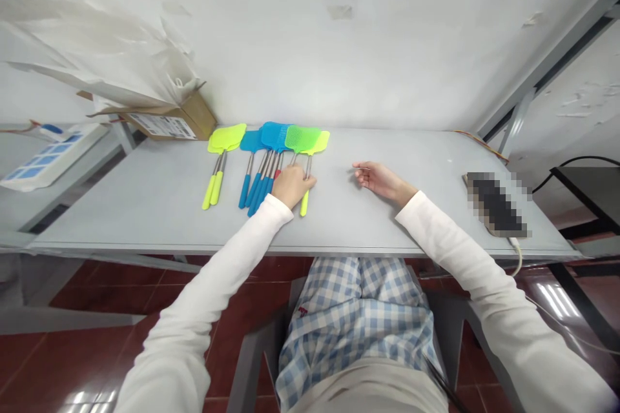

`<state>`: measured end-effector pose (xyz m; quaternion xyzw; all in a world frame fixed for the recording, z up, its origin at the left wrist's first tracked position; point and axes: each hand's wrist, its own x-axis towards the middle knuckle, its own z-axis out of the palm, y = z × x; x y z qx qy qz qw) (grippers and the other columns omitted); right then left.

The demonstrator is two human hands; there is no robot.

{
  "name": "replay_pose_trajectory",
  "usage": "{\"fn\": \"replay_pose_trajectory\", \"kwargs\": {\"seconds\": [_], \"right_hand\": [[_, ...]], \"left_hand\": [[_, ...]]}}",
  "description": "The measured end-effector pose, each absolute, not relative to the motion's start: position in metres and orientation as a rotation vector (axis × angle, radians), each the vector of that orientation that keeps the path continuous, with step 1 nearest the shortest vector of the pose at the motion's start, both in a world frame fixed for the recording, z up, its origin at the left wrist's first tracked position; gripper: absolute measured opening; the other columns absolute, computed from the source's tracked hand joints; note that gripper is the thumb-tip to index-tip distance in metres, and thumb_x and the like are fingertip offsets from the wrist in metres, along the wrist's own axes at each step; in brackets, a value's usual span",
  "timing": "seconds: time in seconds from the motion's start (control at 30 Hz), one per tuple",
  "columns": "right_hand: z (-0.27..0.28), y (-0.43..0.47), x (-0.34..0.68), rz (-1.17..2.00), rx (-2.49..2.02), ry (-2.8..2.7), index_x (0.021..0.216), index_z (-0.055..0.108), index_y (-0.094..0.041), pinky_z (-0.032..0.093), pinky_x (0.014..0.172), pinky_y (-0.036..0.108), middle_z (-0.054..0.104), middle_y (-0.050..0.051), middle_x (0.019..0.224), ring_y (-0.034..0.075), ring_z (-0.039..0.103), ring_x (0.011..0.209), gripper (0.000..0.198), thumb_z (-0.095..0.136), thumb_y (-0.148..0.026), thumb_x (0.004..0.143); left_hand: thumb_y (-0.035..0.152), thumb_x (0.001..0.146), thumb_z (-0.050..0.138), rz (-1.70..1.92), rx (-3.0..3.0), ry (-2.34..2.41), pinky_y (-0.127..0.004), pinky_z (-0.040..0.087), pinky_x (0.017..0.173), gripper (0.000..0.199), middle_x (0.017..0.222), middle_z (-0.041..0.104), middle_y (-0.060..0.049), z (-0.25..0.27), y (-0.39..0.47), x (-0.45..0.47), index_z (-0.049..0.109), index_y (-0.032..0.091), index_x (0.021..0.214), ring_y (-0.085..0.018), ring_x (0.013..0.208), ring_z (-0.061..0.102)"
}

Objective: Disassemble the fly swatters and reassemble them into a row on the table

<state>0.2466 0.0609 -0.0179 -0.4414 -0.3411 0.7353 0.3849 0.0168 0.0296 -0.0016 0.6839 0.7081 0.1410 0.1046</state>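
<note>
The left hand (pixel 291 186) curls over the green swatter (pixel 301 140), hiding its handle, so I can't tell if it grips. Its flat, holey head (pixel 299 137) points to the wall (pixel 411 64), and it lies front to back on the surface (pixel 145 206), leaning right, by blue swatters (pixel 274 134). The right hand (pixel 378 179) is loosely open

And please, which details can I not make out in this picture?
In the head view:
- green fly swatter: its handle, hidden by the left hand;
- phone: what its screen shows, pixelated;
- box label: its wording, too small and blurred;
- right sleeve: cut off by the bottom edge.
</note>
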Motion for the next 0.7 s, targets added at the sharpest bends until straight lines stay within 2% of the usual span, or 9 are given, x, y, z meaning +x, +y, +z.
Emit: {"fn": "replay_pose_trajectory", "kwargs": {"seconds": [0.07, 0.2, 0.3, 0.4, 0.47, 0.6, 0.7], "right_hand": [[-0.020, 0.061, 0.246, 1.871, -1.098, -0.969, 0.091, 0.067, -0.011, 0.049, 0.056, 0.020, 0.067, 0.003, 0.071, 0.009, 0.057, 0.057, 0.024, 0.044, -0.011, 0.096], [-0.023, 0.059, 0.244, 1.889, -1.030, -1.154, 0.099, 0.070, -0.013, 0.054, 0.065, 0.024, 0.074, 0.008, 0.093, 0.013, 0.066, 0.072, 0.027, 0.045, -0.023, 0.098], [-0.021, 0.058, 0.242, 1.854, -0.977, -1.162, 0.103, 0.069, -0.017, 0.055, 0.070, 0.026, 0.074, 0.008, 0.098, 0.016, 0.069, 0.083, 0.026, 0.048, -0.031, 0.098], [-0.017, 0.060, 0.243, 1.704, -0.959, -1.083, 0.098, 0.068, -0.018, 0.055, 0.075, 0.028, 0.074, 0.006, 0.096, 0.016, 0.068, 0.085, 0.026, 0.046, -0.031, 0.099], [-0.015, 0.064, 0.246, 1.581, -0.966, -1.009, 0.090, 0.065, -0.018, 0.054, 0.076, 0.028, 0.073, 0.006, 0.092, 0.015, 0.067, 0.082, 0.030, 0.043, -0.034, 0.102], [-0.015, 0.073, 0.253, 1.387, -0.969, -0.869, 0.078, 0.055, -0.021, 0.052, 0.074, 0.026, 0.067, 0.001, 0.078, 0.012, 0.066, 0.075, 0.034, 0.045, -0.041, 0.102], [-0.014, 0.079, 0.257, 1.285, -0.989, -0.803, 0.074, 0.049, -0.022, 0.051, 0.073, 0.024, 0.058, -0.003, 0.070, 0.011, 0.066, 0.072, 0.036, 0.051, -0.048, 0.099]], "left_hand": [[0.025, 0.085, 0.058, 0.538, 1.848, 1.899, -0.035, 0.051, 0.079, 0.010, 0.082, 0.068, -0.010, 0.003, 0.024, 0.022, 0.052, 0.019, 0.081, -0.025, 0.087, 0.069], [0.024, 0.092, 0.051, 0.627, 1.399, 1.439, -0.029, 0.050, 0.059, 0.012, 0.062, 0.063, 0.001, 0.010, 0.006, 0.037, 0.040, 0.022, 0.087, -0.016, 0.055, 0.061], [0.027, 0.094, 0.052, 0.711, 1.393, 1.262, -0.024, 0.045, 0.052, 0.013, 0.058, 0.059, 0.005, 0.007, -0.006, 0.053, 0.039, 0.023, 0.092, -0.013, 0.048, 0.057], [0.032, 0.094, 0.053, 0.750, 1.615, 1.254, -0.022, 0.040, 0.049, 0.013, 0.059, 0.053, 0.008, -0.004, -0.006, 0.067, 0.043, 0.024, 0.098, -0.011, 0.043, 0.050], [0.032, 0.096, 0.051, 0.768, 1.794, 1.306, -0.024, 0.040, 0.054, 0.013, 0.061, 0.053, 0.007, -0.009, 0.003, 0.075, 0.047, 0.024, 0.104, -0.012, 0.046, 0.051], [0.028, 0.100, 0.043, 0.721, 2.056, 1.366, -0.028, 0.042, 0.072, 0.016, 0.076, 0.065, -0.002, -0.013, 0.024, 0.091, 0.056, 0.020, 0.103, -0.017, 0.072, 0.062], [0.029, 0.102, 0.036, 0.627, 2.163, 1.388, -0.030, 0.041, 0.074, 0.025, 0.085, 0.069, -0.007, -0.011, 0.030, 0.104, 0.059, 0.020, 0.105, -0.021, 0.078, 0.063]]}}
